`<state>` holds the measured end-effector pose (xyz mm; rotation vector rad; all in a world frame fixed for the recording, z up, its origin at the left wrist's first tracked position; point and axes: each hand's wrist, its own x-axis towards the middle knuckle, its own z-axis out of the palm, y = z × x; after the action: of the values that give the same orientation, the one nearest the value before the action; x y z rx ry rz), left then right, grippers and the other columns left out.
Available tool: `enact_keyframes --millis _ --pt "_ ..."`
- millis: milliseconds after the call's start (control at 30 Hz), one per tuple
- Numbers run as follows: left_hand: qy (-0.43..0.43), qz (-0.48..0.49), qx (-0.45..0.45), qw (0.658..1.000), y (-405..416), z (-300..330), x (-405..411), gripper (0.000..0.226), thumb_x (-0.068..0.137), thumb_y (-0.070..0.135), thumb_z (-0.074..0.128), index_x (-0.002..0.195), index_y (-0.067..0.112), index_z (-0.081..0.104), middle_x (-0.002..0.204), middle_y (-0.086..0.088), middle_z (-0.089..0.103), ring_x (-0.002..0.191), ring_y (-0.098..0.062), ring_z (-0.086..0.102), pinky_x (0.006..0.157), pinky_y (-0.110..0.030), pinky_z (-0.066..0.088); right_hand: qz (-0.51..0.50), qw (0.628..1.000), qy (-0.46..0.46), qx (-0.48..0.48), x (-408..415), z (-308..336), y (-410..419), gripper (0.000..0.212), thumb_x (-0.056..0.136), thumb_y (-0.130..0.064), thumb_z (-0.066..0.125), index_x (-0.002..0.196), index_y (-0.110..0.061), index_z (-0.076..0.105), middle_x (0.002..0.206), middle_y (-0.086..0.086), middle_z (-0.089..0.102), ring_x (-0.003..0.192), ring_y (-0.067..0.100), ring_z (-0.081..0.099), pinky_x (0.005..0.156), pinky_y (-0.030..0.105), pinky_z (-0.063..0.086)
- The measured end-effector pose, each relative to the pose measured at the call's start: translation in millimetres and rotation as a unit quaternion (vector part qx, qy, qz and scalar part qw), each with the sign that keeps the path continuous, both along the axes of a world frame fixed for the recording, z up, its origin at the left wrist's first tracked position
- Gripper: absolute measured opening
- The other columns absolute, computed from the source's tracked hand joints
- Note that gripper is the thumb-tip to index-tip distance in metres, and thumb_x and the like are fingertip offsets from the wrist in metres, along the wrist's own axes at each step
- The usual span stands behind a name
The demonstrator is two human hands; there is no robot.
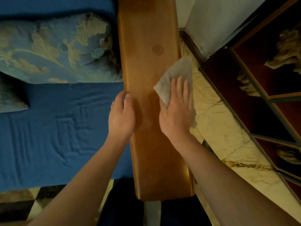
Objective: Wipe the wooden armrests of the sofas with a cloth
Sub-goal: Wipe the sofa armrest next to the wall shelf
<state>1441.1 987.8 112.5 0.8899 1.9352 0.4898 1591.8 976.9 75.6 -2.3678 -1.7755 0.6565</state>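
A long polished wooden armrest (149, 46) runs from the top of the view down to its rounded near end. A beige cloth (176, 74) lies on its right edge, partly hanging over the side. My right hand (176, 110) lies flat on the cloth with straight fingers, pressing it onto the wood. My left hand (122, 115) rests on the armrest's left edge, fingers loosely bent over the side toward the seat; it holds nothing.
The blue sofa seat (57, 128) lies left of the armrest, with a blue floral cushion (53, 49) against it. Cream marble floor tiles (219, 124) show on the right, beside a dark glass-fronted cabinet (260, 82) and a white wall corner (216, 18).
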Motion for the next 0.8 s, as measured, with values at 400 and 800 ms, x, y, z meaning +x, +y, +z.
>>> enact_keyframes --millis 400,800 --pt "0.045 -0.277 0.034 0.959 -109 11 -11 0.058 0.103 0.051 0.031 0.156 0.027 0.036 0.165 0.003 0.024 0.151 -0.018 0.021 0.123 -0.041 0.026 0.254 0.965 0.027 -0.049 -39 9 -246 0.065 0.097 -0.038 0.048 0.159 -0.025 0.033 0.173 -0.008 0.015 0.160 0.013 0.011 0.130 0.035 0.002" --pt "0.104 -0.310 0.074 0.942 16 1 -11 0.064 0.098 0.015 0.053 0.156 0.033 0.032 0.168 0.002 0.014 0.144 -0.032 0.028 0.110 -0.044 0.042 0.055 0.996 -0.074 -0.007 -34 -2 -137 0.077 0.095 -0.047 0.043 0.164 -0.025 0.016 0.171 -0.002 0.017 0.158 0.021 0.019 0.128 0.045 0.007"
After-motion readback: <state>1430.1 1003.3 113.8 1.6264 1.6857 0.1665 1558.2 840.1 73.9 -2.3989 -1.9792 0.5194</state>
